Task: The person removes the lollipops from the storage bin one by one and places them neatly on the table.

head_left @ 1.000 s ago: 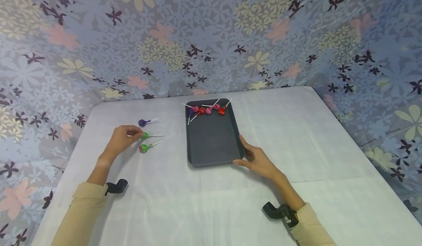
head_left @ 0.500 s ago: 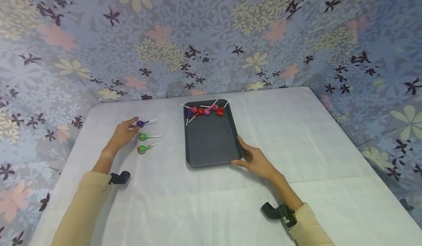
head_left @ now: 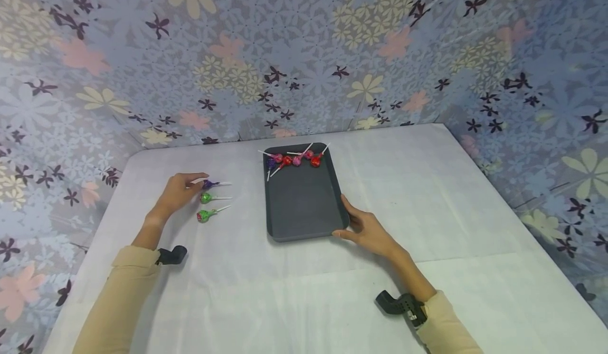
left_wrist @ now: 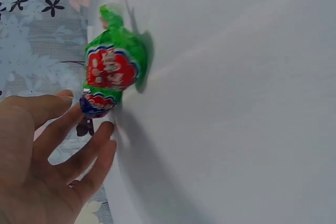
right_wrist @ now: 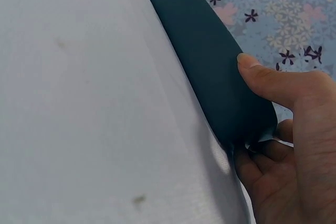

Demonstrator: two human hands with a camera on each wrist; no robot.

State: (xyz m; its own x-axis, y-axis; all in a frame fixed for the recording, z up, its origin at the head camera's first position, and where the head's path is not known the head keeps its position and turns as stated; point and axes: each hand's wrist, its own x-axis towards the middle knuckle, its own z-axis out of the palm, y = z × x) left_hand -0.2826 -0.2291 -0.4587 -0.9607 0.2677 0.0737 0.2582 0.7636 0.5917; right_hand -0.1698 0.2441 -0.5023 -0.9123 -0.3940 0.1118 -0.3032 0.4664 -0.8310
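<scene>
In the head view my left hand (head_left: 178, 191) pinches the round head of a purple lollipop (head_left: 208, 184) between thumb and index finger, its white stick pointing right. Just below it, a green lollipop (head_left: 206, 198) and a nearer green-and-red lollipop (head_left: 204, 216) lie on the cloth. The left wrist view shows the nearer green lollipop (left_wrist: 113, 61) large, in front of the fingertips. My right hand (head_left: 368, 230) grips the near right corner of a dark grey tray (head_left: 304, 206), thumb at the near edge. Its thumb (right_wrist: 260, 72) rests against the tray wall in the right wrist view.
Several pink, red and purple lollipops, among them a red lollipop (head_left: 315, 161), lie at the tray's far end, some sticks crossing the rim. A white cloth (head_left: 266, 301) covers the table, and a floral backdrop (head_left: 304, 53) stands behind its far edge.
My left hand has gone from the middle green lollipop up to the purple one, which has shifted slightly toward the green ones. The right hand keeps its hold on the tray.
</scene>
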